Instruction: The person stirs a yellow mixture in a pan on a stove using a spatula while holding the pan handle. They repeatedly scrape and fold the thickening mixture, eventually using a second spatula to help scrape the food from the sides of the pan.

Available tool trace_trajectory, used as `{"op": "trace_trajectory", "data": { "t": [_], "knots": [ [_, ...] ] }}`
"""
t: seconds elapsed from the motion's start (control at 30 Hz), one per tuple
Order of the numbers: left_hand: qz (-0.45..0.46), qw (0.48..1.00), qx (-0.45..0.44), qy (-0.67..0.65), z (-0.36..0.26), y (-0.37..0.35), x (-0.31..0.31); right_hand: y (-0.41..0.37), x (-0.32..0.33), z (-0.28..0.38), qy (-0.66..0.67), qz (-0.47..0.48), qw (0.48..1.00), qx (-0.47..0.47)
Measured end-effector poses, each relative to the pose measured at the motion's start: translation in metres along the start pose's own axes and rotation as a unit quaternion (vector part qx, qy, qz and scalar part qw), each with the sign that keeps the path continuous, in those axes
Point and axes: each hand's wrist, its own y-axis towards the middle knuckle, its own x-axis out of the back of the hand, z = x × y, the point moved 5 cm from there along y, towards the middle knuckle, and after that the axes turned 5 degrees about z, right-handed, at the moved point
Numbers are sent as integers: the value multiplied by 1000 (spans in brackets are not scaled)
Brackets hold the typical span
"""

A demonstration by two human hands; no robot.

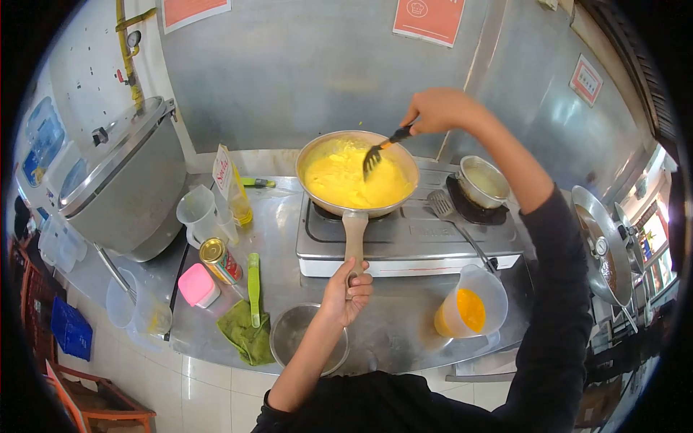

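pan (357, 173): on the stove (404, 238), handle pointing toward the person
left hand (346, 289): clamped around the handle's end
right hand (437, 112): closed on a fork (382, 150), prongs angled down-left into the egg (346, 184)

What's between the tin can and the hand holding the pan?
In the head view, a green-handled tool lies on the counter between the tin can and the left hand gripping the pan handle.

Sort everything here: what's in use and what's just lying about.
In use: left hand on beige-handled metal frying pan of yellow egg; right hand holding black fork; silver gas stove.
Lying about: pink plastic box; yellow tin can; green cloth; small steel pot.
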Motion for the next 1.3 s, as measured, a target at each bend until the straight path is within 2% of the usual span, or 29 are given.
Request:
{"op": "trace_trajectory", "data": {
  "t": [0.03,0.1,0.13,0.23,0.3,0.53,0.67,0.73,0.8,0.9,0.93,1.0,1.03,1.1,1.3],
  "knots": [
    [0,1000,4,-1,1,0,0,-1,-2,-3,0,3,1000,-3],
    [-7,1000,-11,12,-1,-1,-1,-5,-15,-12,-17,136,990,-40],
    [-6,1000,-9,11,0,-1,-1,-8,-21,-9,-18,137,989,-42],
    [-4,1000,-12,5,0,0,-1,-13,-48,5,-49,119,989,-72],
    [-11,1000,-19,8,0,0,0,-5,-59,3,-45,40,989,-135],
    [9,1000,-4,3,-1,0,1,38,-75,-13,0,3,989,-149],
    [10,1000,2,10,-2,2,1,74,-97,-17,12,-81,991,-108],
    [7,1000,1,18,-2,1,4,70,-92,-10,1,-115,990,-78],
    [9,1000,10,14,-2,2,4,61,-81,1,-61,-151,987,-2],
    [9,999,4,36,-2,0,4,42,-51,5,-61,-164,984,20],
    [10,999,3,33,-2,0,4,32,-37,7,-63,-162,984,21],
    [17,1000,16,3,-1,1,4,12,-17,11,-74,-69,995,-18],
    [17,1000,18,3,-1,1,4,3,-6,18,-74,-67,995,-19],
    [23,1000,14,-5,-1,1,2,-11,-4,33,-154,5,986,-71],
    [3,1000,-7,-5,0,2,4,25,-70,63,-134,-14,985,-104]
  ]
}}
